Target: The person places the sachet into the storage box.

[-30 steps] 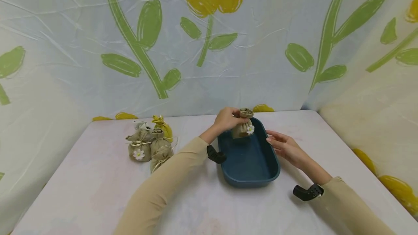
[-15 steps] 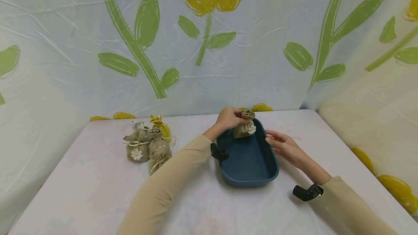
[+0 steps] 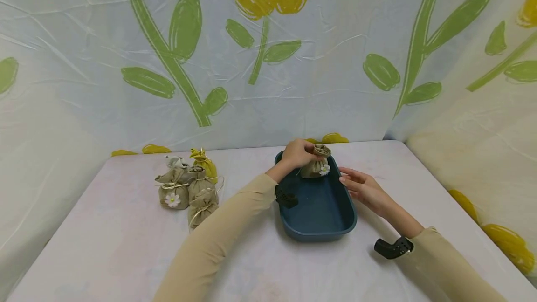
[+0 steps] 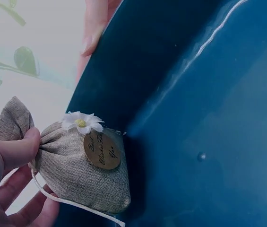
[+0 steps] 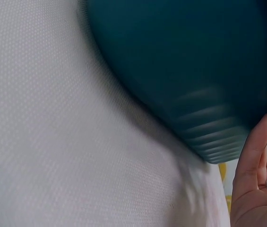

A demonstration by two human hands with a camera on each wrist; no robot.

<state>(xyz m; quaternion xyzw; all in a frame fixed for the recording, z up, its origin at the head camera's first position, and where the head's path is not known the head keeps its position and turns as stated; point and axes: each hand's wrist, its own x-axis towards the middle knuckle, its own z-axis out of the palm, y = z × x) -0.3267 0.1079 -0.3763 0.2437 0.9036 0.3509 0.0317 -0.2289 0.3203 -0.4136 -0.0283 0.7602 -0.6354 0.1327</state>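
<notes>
My left hand [image 3: 297, 154] pinches a small taupe drawstring pouch [image 3: 313, 170] by its gathered neck, inside the far end of the dark blue plastic tub [image 3: 320, 236]. In the left wrist view the pouch [image 4: 83, 175] carries a white fabric flower and a round tag with writing, and its pale cord hangs loose below the thumb. My right hand [image 3: 369, 194] touches the outside of the tub's right wall near the rim, fingers mostly straight. From the right wrist, the thumb [image 5: 256, 151] lies against the tub wall [image 5: 180, 85].
Several drawstring pouches cluster left of the tub: a taupe one with a flower [image 3: 173, 197], a yellow one [image 3: 204, 166], a grey-white one [image 3: 177, 162] and more taupe ones [image 3: 203, 209]. A flower-printed cloth [image 3: 293, 106] hangs along the table's [image 3: 105, 227] far edge.
My left hand has lowered the pouch slightly and shifted it a little right within the tub's far end. The right hand stays at the tub wall. The head view has turned slightly right.
</notes>
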